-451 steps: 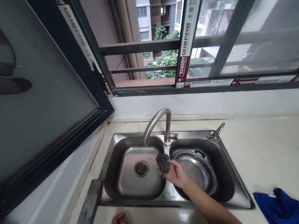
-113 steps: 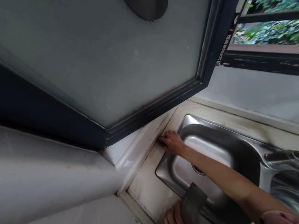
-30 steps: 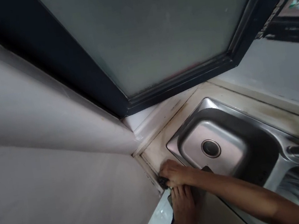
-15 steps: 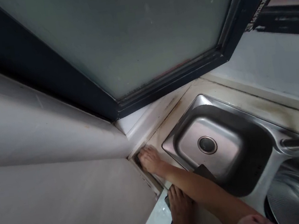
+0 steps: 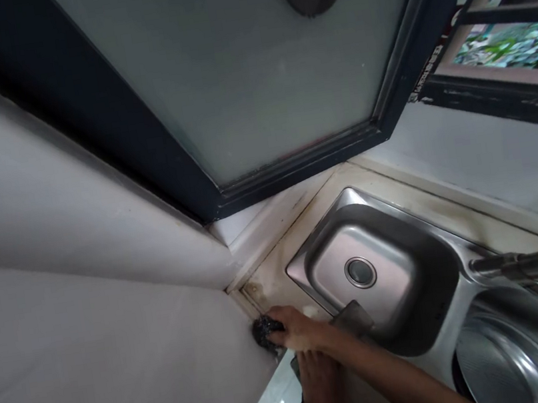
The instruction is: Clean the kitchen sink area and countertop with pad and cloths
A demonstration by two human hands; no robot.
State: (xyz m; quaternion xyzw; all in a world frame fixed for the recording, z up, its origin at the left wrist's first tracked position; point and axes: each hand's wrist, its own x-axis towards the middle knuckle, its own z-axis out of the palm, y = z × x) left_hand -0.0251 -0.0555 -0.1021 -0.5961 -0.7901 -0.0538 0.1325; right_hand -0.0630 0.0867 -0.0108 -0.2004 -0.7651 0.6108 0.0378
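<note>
My right hand (image 5: 295, 329) is closed on a dark, glinting scrubber that looks like steel wool (image 5: 267, 331). The scrubber presses at the left end of the cream countertop (image 5: 281, 280), against the wall. Just below, partly covered by my right forearm, my left hand (image 5: 318, 376) lies with its fingers stretched side by side at the counter's front edge. Near it a flat dark grey piece (image 5: 354, 318) reaches over the sink's near rim. A similar dark edge shows beside the left fingers; whether both are one thing I cannot tell.
Right of my hands is a steel sink (image 5: 329, 266) with a round drain (image 5: 360, 272). A faucet (image 5: 526, 265) crosses its right side, and a round metal lid or pan (image 5: 499, 356) sits in the second basin. A dark-framed frosted glass panel (image 5: 258, 95) stands above the counter.
My right hand has drawn back from the wall corner along the counter's left edge toward my left hand, bringing the black scrubber into view. My left hand stays at the front edge. The view has shifted.
</note>
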